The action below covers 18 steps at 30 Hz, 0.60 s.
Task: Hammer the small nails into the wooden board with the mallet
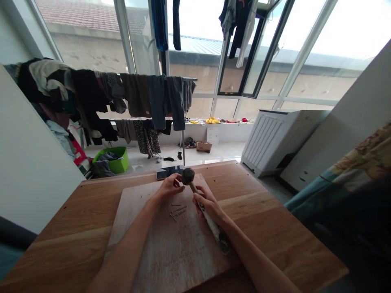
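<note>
Several nails (pixel 179 213): lying loose, undriven, between edges of board (pixel 165 252). Progress: not clearly showing. Hammer (pixel 214 230): being gripped in right hand (pixel 207 200) near far edge. Left hand (pixel 170 186): apparently pinching, contents indiscernible.

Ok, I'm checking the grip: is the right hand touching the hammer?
Touching. The head view shows the right hand wrapped around the hammer, gripping partway along its handle with no gap visible.

Bare forearms (pixel 134 250) stretched forward, left hand (pixel 170 187) loosely curled, right hand (pixel 208 203) wrapped in a grip
</note>
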Each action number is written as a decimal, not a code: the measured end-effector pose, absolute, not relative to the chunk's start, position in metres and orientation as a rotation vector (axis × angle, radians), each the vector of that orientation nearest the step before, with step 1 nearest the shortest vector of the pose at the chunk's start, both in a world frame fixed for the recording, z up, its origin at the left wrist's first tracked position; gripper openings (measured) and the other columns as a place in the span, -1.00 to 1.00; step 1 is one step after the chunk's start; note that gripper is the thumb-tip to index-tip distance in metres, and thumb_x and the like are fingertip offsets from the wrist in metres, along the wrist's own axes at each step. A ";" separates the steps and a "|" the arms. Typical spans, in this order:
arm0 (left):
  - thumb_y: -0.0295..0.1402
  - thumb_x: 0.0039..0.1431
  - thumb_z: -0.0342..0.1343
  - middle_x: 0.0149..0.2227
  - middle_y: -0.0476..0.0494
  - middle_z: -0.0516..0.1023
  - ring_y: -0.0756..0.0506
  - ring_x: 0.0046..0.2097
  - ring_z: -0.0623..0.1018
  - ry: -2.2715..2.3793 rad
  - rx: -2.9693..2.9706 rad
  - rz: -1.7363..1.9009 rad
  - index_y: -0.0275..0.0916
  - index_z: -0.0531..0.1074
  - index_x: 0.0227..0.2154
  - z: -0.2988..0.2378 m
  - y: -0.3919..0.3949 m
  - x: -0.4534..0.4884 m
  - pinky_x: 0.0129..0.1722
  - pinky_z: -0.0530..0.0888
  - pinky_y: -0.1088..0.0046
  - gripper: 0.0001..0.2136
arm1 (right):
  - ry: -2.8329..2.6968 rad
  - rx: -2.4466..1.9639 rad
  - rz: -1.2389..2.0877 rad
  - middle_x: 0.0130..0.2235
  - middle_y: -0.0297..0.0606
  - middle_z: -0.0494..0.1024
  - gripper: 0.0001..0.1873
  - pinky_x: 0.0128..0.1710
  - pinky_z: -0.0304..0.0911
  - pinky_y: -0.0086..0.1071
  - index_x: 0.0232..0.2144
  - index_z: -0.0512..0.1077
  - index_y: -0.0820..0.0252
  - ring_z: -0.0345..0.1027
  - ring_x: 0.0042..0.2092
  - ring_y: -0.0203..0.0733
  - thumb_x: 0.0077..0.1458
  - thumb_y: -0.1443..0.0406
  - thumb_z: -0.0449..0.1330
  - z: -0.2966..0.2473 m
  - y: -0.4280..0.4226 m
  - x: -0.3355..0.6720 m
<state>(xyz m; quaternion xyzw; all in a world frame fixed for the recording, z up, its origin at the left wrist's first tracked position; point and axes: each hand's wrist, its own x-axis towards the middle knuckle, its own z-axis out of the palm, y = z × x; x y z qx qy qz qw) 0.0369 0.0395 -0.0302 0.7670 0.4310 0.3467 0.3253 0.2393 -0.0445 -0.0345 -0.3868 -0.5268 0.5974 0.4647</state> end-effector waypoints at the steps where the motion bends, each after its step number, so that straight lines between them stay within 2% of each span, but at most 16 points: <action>1: -0.34 -0.08 0.23 -0.34 -0.03 0.46 -0.03 -0.36 0.45 1.145 2.078 0.817 -0.25 0.44 -0.26 -0.025 0.038 0.033 -0.38 0.40 0.49 -0.73 | -1.276 -0.946 1.457 -0.49 -0.49 0.41 -0.53 -0.80 0.06 -0.53 -0.04 0.29 0.15 0.21 -0.71 -0.40 0.10 0.03 0.22 -0.034 -0.044 0.240; 4: -0.34 -0.16 0.26 -0.31 -0.03 0.40 -0.05 -0.32 0.44 1.115 2.331 0.397 -0.21 0.48 -0.34 -0.009 0.026 0.021 -0.35 0.38 0.49 -0.76 | -1.229 -0.939 1.423 -0.52 -0.51 0.40 -0.53 -0.79 0.05 -0.54 -0.07 0.29 0.15 0.20 -0.72 -0.41 0.07 0.03 0.23 -0.033 -0.044 0.240; 6: -0.32 -0.14 0.24 -0.31 -0.03 0.39 -0.05 -0.33 0.44 1.115 2.420 0.157 -0.21 0.49 -0.43 0.001 0.015 0.019 -0.36 0.36 0.48 -0.84 | -1.207 -0.935 1.408 -0.53 -0.51 0.40 -0.55 -0.78 0.05 -0.55 -0.09 0.30 0.15 0.19 -0.71 -0.41 0.07 0.04 0.23 -0.031 -0.044 0.241; 9: -0.38 -0.12 0.19 -0.30 -0.07 0.41 -0.06 -0.32 0.44 1.143 2.471 0.044 -0.23 0.47 -0.52 0.011 0.002 0.023 -0.35 0.35 0.47 -0.94 | -1.188 -0.931 1.393 -0.54 -0.52 0.39 -0.56 -0.77 0.06 -0.55 -0.10 0.29 0.15 0.20 -0.71 -0.42 0.07 0.05 0.24 -0.030 -0.044 0.241; 13: -0.45 -0.14 0.14 -0.34 -0.08 0.49 -0.07 -0.34 0.46 1.157 2.480 0.154 -0.24 0.44 -0.53 0.013 0.003 0.025 -0.38 0.33 0.48 -0.96 | -1.185 -0.936 1.386 -0.55 -0.54 0.39 -0.55 -0.78 0.06 -0.55 -0.12 0.28 0.14 0.20 -0.71 -0.41 0.05 0.04 0.26 -0.027 -0.046 0.240; 18: -0.39 0.04 0.06 -0.48 -0.01 0.48 -0.04 -0.43 0.46 1.268 2.304 0.610 -0.23 0.44 -0.43 -0.006 0.022 0.012 -0.41 0.32 0.49 -0.92 | -1.175 -0.958 1.389 -0.57 -0.57 0.37 -0.58 -0.80 0.08 -0.57 -0.25 0.24 0.10 0.21 -0.71 -0.40 0.01 0.01 0.29 -0.020 -0.046 0.243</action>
